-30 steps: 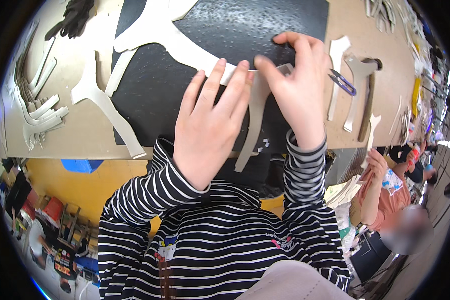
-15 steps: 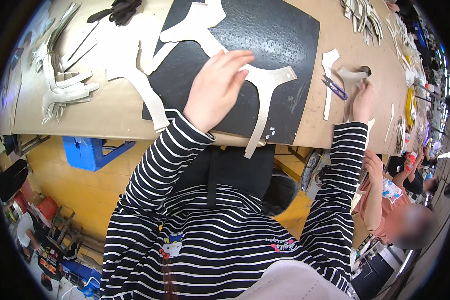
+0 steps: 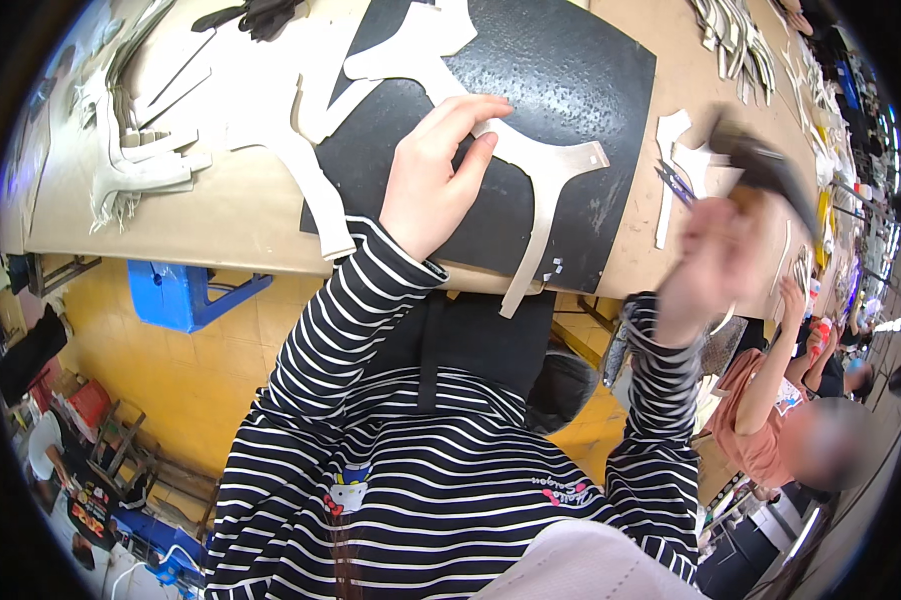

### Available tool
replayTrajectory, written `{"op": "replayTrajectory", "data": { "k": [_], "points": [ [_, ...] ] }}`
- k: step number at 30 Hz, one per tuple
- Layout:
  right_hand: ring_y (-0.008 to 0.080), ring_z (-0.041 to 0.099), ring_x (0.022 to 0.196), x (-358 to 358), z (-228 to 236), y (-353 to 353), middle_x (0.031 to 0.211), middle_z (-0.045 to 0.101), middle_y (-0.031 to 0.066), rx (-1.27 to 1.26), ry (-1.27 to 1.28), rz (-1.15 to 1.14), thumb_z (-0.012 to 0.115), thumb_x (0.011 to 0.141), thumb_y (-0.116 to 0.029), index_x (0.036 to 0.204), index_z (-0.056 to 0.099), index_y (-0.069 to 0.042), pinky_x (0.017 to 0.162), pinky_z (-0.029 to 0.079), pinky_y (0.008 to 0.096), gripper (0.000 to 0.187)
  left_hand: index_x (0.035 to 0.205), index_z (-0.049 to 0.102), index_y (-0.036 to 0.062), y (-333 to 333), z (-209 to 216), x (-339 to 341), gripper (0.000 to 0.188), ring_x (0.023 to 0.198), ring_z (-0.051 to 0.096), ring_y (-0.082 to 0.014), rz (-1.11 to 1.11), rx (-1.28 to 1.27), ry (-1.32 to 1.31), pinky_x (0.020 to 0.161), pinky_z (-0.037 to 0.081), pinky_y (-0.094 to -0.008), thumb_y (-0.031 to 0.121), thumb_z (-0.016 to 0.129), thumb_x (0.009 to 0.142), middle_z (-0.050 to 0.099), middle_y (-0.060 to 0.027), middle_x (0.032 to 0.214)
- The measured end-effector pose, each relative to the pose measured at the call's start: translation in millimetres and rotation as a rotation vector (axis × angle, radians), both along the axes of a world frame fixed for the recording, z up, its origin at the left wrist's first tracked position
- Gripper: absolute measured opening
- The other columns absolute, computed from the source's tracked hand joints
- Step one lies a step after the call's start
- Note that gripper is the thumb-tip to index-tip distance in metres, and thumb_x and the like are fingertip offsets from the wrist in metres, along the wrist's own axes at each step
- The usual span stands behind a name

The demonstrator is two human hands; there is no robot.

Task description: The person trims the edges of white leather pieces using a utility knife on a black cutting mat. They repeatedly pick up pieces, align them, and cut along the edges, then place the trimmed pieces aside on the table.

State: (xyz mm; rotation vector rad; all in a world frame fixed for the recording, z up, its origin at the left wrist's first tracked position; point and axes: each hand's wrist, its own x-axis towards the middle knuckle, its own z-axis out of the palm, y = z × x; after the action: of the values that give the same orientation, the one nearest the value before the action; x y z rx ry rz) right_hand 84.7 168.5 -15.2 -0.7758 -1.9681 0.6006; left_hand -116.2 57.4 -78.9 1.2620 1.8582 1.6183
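Note:
My left hand (image 3: 434,183) rests over a pale, branching cut piece of leather-like material (image 3: 546,168) on the black mat (image 3: 571,60). Its fingers are stretched and the thumb stands apart, with nothing between them. One narrow arm of the piece hangs past the table's near edge. To the right, my right hand (image 3: 709,262), smeared by motion, is closed round a hammer (image 3: 771,170) raised above the table. The hammer's dark head is blurred. Just left of that hand lie small thread snips (image 3: 675,182) across a narrow pale strip (image 3: 668,215).
Stacked pale cut pieces (image 3: 146,175) lie at the table's left, and more (image 3: 741,50) at far right. A dark glove-like bundle (image 3: 266,15) is at the back. Below stand a blue stool (image 3: 166,297) and a dark bin (image 3: 561,390). A co-worker in pink (image 3: 756,400) sits right.
My right hand has lifted the hammer off the table and drawn it nearer to me. My left hand stays on the pale piece. The view has shifted slightly.

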Motion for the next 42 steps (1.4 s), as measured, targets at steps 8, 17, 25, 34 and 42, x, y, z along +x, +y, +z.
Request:
{"op": "replayTrajectory", "data": {
  "k": [8,17,25,34,42],
  "points": [
    [0.0126,0.051,0.059,-11,14,-17,0.072,0.061,0.0071,-0.207,-0.152,-0.160,0.060,0.095,-0.002,0.130,0.059,0.004,0.058,0.044,0.0246,0.035,0.115,0.066,0.0008,0,0,-2,0.025,0.102,0.067,-0.0251,0.005,0.013,-0.066,0.091,0.050,-0.0316,-0.001,0.059,0.091,0.068,-0.0132,0.110],
    [0.0238,0.064,0.061,-17,25,-27,0.078,0.067,0.0140,0.060,-0.452,0.022,0.064,0.090,-0.001,0.119,0.064,0.000,0.054,0.049,0.0341,0.029,0.115,0.066,0.0003,0,0,-4,0.026,0.104,0.066,-0.0255,-0.011,0.015,-0.061,0.091,0.050,-0.0317,-0.002,0.058,0.091,0.068,-0.0139,0.113],
    [0.0326,0.065,0.067,10,-15,-45,0.079,0.066,0.0155,-0.086,-0.718,0.116,0.068,0.090,-0.012,0.127,0.063,-0.008,0.058,0.051,0.0405,0.037,0.124,0.062,0.0037,6,-7,6,0.037,0.128,0.052,-0.0361,-0.038,-0.083,0.423,0.108,0.041,-0.0419,0.005,0.066,0.087,0.056,-0.0153,0.136],
    [0.0377,0.064,0.075,74,-35,-8,0.091,0.066,0.0220,-0.146,-0.543,-0.399,0.060,0.095,-0.009,0.138,0.057,-0.013,0.067,0.049,0.0420,0.043,0.089,0.071,0.0068,20,27,4,0.020,0.089,0.066,-0.0250,0.088,-0.042,0.477,0.114,0.032,-0.0534,-0.008,0.060,0.081,0.064,-0.0045,0.086],
    [0.0323,0.062,0.092,108,-58,4,0.099,0.066,0.0141,-0.077,-0.625,-0.423,0.066,0.088,-0.007,0.129,0.063,-0.013,0.081,0.049,0.0404,0.042,0.109,0.064,0.0086,54,41,4,0.038,0.109,0.051,-0.0334,-0.129,-0.149,0.734,0.098,0.041,-0.0432,0.011,0.076,0.073,0.056,-0.0143,0.114]
  ]
}}
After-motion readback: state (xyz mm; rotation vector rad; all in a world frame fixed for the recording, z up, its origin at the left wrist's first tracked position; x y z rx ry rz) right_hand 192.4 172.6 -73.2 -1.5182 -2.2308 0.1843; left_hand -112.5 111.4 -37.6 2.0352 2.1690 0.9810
